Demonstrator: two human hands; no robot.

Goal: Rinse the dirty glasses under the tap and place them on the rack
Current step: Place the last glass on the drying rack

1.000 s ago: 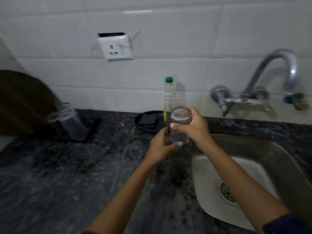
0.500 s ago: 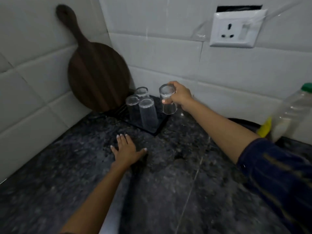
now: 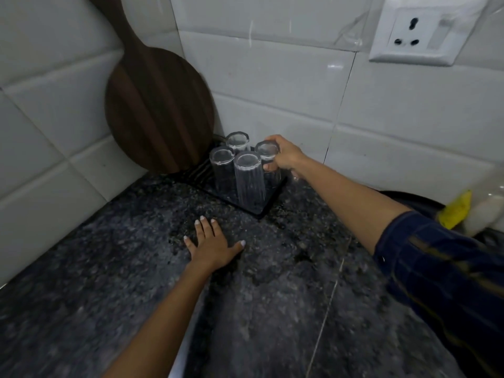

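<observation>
A black ridged rack (image 3: 266, 207) sits in the counter's far corner. Three clear glasses stand upside down on it: one at the front (image 3: 249, 180), one at the left (image 3: 222, 170), one at the back (image 3: 238, 141). My right hand (image 3: 285, 156) grips a fourth clear glass (image 3: 268, 154), upside down, at the rack's right side beside the others; its lower rim is hidden, so contact with the rack is unclear. My left hand (image 3: 211, 242) lies flat on the dark counter in front of the rack, fingers spread, holding nothing.
A round dark wooden board (image 3: 158, 110) leans against the tiled wall behind the rack. A wall socket (image 3: 421, 36) is at the upper right. A plastic bottle with a yellow label (image 3: 469, 208) and a dark dish stand at the right edge. The counter is dark speckled stone (image 3: 272, 296).
My right hand carried the glass from beside the sink to the corner rack and lowered it next to the other three. My left hand let go and settled flat on the counter.
</observation>
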